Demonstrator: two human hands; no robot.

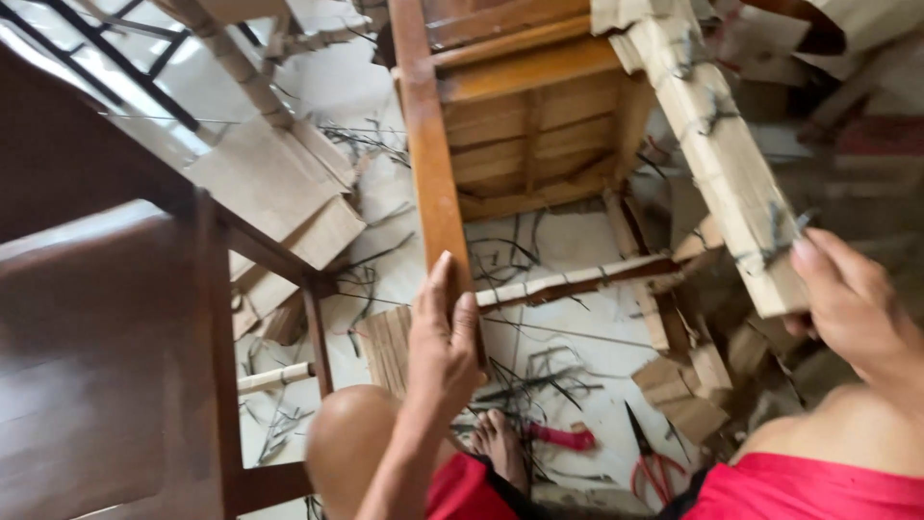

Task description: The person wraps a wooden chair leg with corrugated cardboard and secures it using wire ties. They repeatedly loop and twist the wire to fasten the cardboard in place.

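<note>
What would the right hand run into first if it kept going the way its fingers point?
The right hand points up-left, and its fingers already touch the end of the cardboard-wrapped chair leg, so that leg comes first, as far as depth can be judged.

Single head-mounted view, aimed steeply down and forward at close range. Knees and both hands fill the lower frame; the floor (577, 250) and a chair (525, 116) occupy the centre and top.
</note>
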